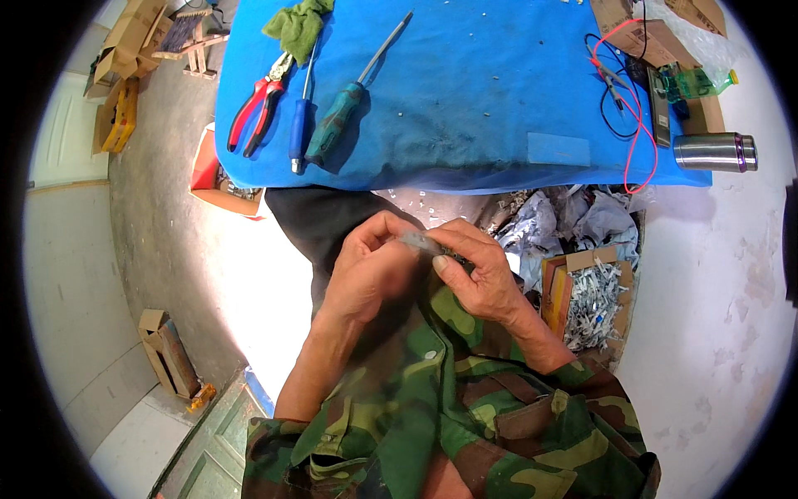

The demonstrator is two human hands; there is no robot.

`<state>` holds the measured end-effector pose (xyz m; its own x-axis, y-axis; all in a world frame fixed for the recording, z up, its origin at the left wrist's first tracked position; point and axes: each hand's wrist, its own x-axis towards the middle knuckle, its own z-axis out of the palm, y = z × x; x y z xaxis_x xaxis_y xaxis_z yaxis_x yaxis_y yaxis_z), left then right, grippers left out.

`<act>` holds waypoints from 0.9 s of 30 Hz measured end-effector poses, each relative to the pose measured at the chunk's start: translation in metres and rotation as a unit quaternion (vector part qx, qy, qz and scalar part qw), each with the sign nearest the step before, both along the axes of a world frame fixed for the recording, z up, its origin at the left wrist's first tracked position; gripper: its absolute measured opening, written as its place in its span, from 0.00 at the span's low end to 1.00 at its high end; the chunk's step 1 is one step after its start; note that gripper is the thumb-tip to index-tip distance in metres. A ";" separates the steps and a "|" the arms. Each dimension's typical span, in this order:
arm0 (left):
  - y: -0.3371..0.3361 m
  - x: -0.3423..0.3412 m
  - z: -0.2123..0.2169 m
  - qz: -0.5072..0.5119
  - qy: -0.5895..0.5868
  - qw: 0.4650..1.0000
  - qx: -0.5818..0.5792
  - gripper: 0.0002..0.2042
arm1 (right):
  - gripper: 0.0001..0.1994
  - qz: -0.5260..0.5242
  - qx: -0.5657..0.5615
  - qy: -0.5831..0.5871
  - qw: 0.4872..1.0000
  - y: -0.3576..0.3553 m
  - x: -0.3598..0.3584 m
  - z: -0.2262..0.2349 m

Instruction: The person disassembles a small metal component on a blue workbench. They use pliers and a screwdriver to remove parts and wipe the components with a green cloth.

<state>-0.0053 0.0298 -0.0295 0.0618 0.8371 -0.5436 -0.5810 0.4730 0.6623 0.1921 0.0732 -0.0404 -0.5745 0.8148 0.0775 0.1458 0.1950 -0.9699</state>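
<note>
Both your hands meet over your lap, just below the blue table point(465, 100). A small grey part point(420, 242) lies between them, its long side running left to right. Your left hand point(370, 270) closes its fingertips on the part's left end; your right hand point(478, 270) pinches the right end, thumb underneath. Neither hand is nearer. The screwdrivers point(337, 125) lie well apart, up on the table.

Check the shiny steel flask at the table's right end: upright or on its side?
On its side. The steel flask lies lengthwise on the blue table cover, its darker cap end pointing right, past the cover's edge.
</note>
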 end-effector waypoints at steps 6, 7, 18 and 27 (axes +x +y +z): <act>-0.001 0.001 -0.002 0.005 -0.024 1.000 -0.004 0.05 | 0.16 -0.014 -0.007 -0.015 1.000 -0.003 -0.002 -0.003; -0.001 -0.001 -0.005 0.004 -0.033 0.999 -0.001 0.06 | 0.16 -0.019 -0.007 -0.014 1.000 -0.004 -0.003 -0.004; -0.006 -0.003 0.010 0.050 0.200 0.975 0.088 0.08 | 0.20 -0.042 0.002 -0.070 0.997 0.000 -0.009 0.013; -0.009 -0.017 0.002 0.034 0.219 0.972 0.073 0.09 | 0.17 0.003 -0.050 -0.072 0.996 0.000 -0.010 0.012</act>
